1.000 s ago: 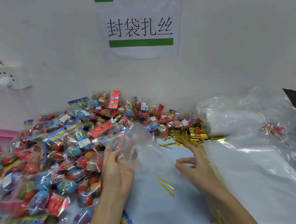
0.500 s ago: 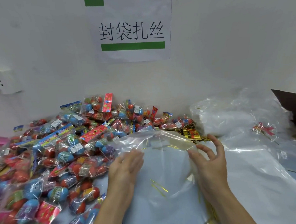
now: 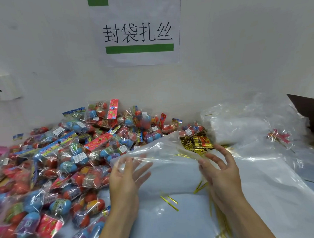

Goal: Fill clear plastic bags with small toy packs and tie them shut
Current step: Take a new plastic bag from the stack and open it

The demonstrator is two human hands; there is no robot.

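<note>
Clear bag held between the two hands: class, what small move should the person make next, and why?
Probably pull the mouth of the clear bag wider apart. The left hand and right hand each hold an end of its top edge, the bag looks empty, and the pile of toy packs lies just to the left, ready to go in once the mouth is open.

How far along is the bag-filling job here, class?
Done: nothing visibly filled or tied. In hand: the left hand and right hand spread an empty clear plastic bag. Left: loading colourful toy packs, then tying with gold twist ties.
</note>
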